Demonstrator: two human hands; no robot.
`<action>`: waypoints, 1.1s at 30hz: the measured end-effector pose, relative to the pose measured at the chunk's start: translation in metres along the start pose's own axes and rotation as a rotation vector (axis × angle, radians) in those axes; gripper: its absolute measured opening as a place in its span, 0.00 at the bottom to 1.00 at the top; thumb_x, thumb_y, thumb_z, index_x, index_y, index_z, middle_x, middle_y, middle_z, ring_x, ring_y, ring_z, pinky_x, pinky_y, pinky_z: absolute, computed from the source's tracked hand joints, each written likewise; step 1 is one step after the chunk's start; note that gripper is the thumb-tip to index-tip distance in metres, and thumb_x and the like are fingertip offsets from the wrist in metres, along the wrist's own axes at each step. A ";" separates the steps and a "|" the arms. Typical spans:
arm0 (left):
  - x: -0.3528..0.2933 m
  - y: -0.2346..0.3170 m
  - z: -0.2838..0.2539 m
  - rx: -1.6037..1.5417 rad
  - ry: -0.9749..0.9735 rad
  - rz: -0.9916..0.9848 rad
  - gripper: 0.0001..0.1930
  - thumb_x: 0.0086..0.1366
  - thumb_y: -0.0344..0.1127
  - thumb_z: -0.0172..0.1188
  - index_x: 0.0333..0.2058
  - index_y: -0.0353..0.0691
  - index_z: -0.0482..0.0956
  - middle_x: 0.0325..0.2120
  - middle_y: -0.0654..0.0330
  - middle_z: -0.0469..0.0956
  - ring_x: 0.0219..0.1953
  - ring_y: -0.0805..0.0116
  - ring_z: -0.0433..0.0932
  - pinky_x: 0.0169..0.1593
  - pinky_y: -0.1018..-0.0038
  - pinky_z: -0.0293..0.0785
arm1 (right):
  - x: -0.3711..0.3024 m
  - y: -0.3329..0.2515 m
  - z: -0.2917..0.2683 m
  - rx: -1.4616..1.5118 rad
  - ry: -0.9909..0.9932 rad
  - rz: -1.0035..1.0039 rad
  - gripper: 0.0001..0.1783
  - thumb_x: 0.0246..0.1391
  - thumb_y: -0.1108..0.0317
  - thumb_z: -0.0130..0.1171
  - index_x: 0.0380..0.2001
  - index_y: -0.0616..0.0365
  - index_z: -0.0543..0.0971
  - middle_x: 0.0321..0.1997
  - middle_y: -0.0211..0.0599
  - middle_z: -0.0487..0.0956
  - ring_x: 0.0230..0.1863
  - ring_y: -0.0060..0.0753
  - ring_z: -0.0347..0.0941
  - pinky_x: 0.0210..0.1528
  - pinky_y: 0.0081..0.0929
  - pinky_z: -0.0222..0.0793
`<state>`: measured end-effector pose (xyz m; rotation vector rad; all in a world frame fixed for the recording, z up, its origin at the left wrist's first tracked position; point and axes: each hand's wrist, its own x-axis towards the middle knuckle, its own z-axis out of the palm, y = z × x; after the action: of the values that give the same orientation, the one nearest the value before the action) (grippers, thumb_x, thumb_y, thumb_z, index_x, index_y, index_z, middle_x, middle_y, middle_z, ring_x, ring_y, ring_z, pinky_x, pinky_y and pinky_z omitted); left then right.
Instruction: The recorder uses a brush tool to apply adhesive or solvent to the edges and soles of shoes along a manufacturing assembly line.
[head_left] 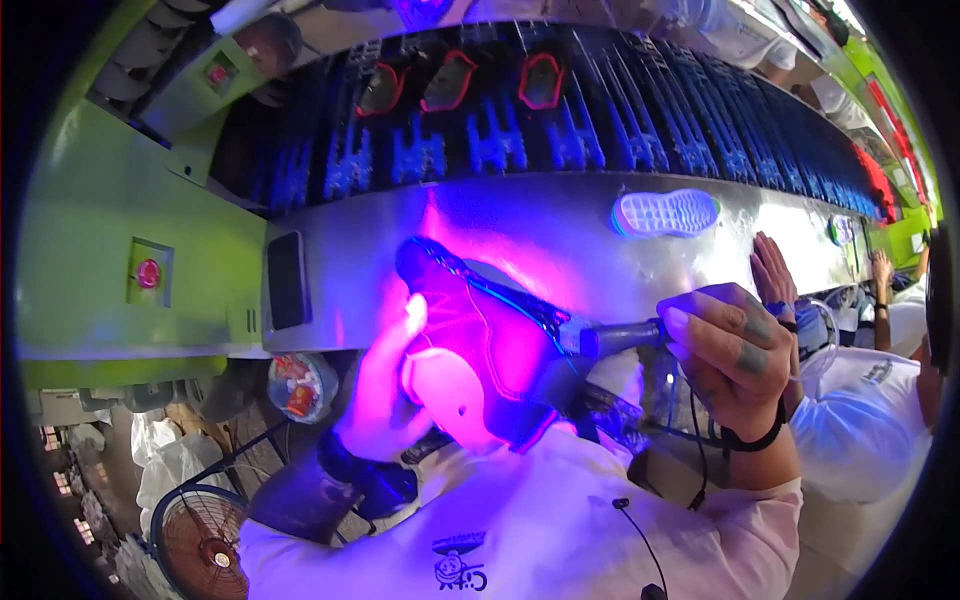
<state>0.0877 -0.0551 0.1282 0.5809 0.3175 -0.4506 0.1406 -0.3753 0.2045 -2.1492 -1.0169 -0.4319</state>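
My left hand (385, 375) is closed around a shoe upper (515, 350) that is lit bright pink and purple, with dark trim along its edge. A pale, smooth rounded piece (450, 395) with a small hole shows at the shoe's near side, next to my left palm. Between the fingers of my right hand (735, 340) is the dark handle of a brush (625, 337). Its light metal band and tip lie against the upper's dark right-hand edge. Glare washes out much of the shoe's surface and my left fingers.
A pale shoe sole (665, 213) lies on the metal table (560, 215). Beyond is a slatted dark-blue rack (500, 145) with several red-edged shoe parts (448, 82). A black flat device (288, 280) lies left, beside a green cabinet (90, 260). A co-worker's hand (773, 272) rests at right.
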 end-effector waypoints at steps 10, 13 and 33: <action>-0.008 -0.039 0.011 -0.377 -0.156 -0.144 0.30 0.79 0.55 0.44 0.67 0.38 0.66 0.58 0.51 0.76 0.59 0.55 0.78 0.63 0.56 0.77 | 0.017 0.015 -0.024 0.034 0.041 -0.134 0.22 0.46 0.80 0.68 0.48 0.53 0.87 0.42 0.36 0.87 0.35 0.38 0.82 0.37 0.32 0.79; -0.013 -0.051 0.007 -0.191 -0.026 -0.155 0.29 0.78 0.57 0.46 0.62 0.38 0.71 0.53 0.52 0.79 0.57 0.57 0.79 0.62 0.57 0.76 | 0.021 0.019 -0.025 0.060 0.057 -0.159 0.23 0.44 0.79 0.69 0.47 0.53 0.88 0.42 0.35 0.87 0.35 0.39 0.82 0.36 0.32 0.79; -0.013 -0.101 -0.012 -0.948 -0.247 -0.620 0.33 0.74 0.47 0.57 0.65 0.24 0.63 0.55 0.42 0.71 0.56 0.50 0.80 0.56 0.68 0.85 | -0.005 0.042 -0.005 0.279 0.013 -0.058 0.19 0.50 0.74 0.69 0.47 0.54 0.89 0.43 0.34 0.88 0.39 0.39 0.83 0.43 0.33 0.81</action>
<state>0.0249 -0.1194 0.0786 -0.5197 0.4274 -0.8777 0.1696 -0.4002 0.1858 -1.8704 -1.0667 -0.3103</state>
